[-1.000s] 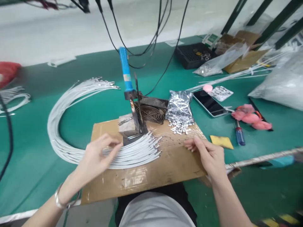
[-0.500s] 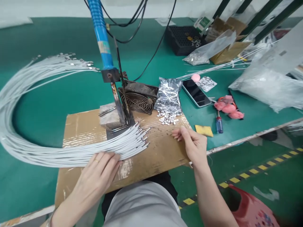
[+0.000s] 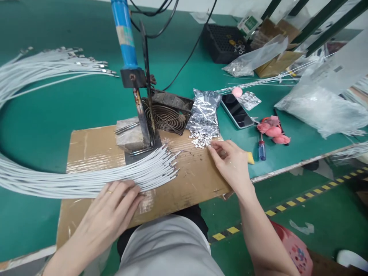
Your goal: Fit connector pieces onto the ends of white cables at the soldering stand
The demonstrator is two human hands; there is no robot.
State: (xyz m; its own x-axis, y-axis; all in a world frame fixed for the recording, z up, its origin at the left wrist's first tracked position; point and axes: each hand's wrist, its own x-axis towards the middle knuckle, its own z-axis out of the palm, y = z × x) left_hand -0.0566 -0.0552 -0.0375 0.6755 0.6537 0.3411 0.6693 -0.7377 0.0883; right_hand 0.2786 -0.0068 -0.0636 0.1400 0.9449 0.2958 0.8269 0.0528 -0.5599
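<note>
A thick bundle of white cables (image 3: 86, 180) curves over the cardboard, its dark-tipped ends fanned out to the right. My left hand (image 3: 117, 203) lies over the near edge of this bundle, fingers curled and pressed together on the cables. At the right edge of a heap of small silvery metal connectors (image 3: 201, 138), my right hand (image 3: 230, 161) has its thumb and forefinger drawn together. Whatever those fingertips hold, if anything, is too small to make out. The connectors spill from a clear plastic bag (image 3: 204, 111).
A blue-handled tool on a stand (image 3: 128, 50) rises behind the cable ends, beside a black fan (image 3: 168, 117). Cardboard (image 3: 189, 191) covers the bench front. A phone (image 3: 237, 111), a screwdriver (image 3: 262, 149), pink-handled pliers (image 3: 273, 130) and a yellow sponge (image 3: 250, 157) lie to the right.
My right hand has moved up and forward to the connector heap, its fingers now at the heap's edge. My left hand stays on the cables. The whole view has shifted slightly.
</note>
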